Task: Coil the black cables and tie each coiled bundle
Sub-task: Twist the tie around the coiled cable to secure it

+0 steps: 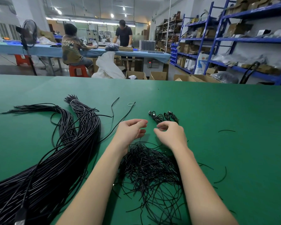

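My left hand [131,130] and my right hand [169,133] hover close together over the green table [217,103]. Their fingers are loosely curled and I see nothing held in either. Just beyond my right hand lie coiled black cable bundles [164,116] with connector plugs. Under my wrists spreads a loose pile of short thin black ties [149,169]; one strand rises toward my left thumb. At the left lies a thick sheaf of long black cables [63,159], bound near its far end by a white tie [73,102]. A single loose cable [120,123] runs from the sheaf toward the far side.
A small pale rubber band [131,104] lies at the loose cable's far end. Stray tie pieces [226,131] dot the right of the table. Beyond the far edge are cardboard boxes [157,75], blue shelving [217,38] and two people at a blue bench [44,49].
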`<act>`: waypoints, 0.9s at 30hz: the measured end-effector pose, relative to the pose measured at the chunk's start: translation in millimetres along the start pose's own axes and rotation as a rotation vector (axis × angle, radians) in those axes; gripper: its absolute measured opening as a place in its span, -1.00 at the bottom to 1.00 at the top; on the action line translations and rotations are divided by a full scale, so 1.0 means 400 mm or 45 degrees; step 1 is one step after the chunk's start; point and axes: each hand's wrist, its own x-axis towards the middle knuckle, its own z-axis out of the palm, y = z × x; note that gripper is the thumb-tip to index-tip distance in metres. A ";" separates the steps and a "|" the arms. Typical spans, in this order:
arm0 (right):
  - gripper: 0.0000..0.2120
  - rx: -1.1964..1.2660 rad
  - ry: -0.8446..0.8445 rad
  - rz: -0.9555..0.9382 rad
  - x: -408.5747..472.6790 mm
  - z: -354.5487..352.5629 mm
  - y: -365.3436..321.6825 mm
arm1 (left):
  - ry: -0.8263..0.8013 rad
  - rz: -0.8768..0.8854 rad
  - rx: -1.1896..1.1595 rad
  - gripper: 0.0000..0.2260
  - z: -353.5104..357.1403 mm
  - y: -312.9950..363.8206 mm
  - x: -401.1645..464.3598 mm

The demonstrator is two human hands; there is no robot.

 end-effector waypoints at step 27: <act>-0.90 0.161 -0.124 -0.267 -0.089 0.068 -0.041 | 0.488 0.297 1.165 -0.77 -0.088 -0.016 0.006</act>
